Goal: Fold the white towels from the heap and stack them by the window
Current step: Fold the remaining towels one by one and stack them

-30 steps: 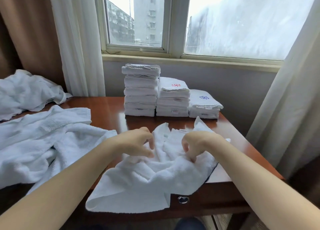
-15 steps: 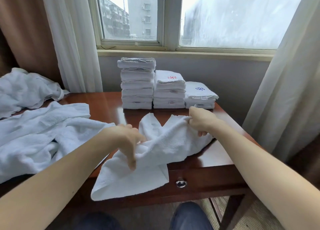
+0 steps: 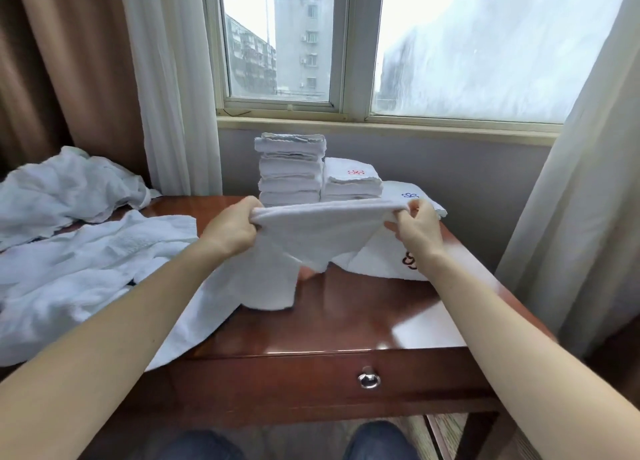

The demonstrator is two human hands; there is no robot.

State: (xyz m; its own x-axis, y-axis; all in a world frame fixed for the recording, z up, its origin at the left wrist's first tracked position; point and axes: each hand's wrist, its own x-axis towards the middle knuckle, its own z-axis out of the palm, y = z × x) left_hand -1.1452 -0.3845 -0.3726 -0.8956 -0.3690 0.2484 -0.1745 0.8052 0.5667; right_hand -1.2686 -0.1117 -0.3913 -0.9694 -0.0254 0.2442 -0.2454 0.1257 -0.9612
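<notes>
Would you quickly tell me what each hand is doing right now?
Left hand: closed, gripping one end of the white towel.
Right hand: closed, pinching the towel's other end.

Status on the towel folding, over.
Left hand, right hand grip towel stretched between them. Folded stacks behind by window. Heap at left. No obstruction seen.

Towel (image 3: 322, 231): soft white terry cloth, matt and nubby. Table (image 3: 363, 314): reddish wood, smooth, glossy varnish. Drawer ring (image 3: 369, 380): shiny metal. Curtain (image 3: 169, 79): thin matt cloth.
</notes>
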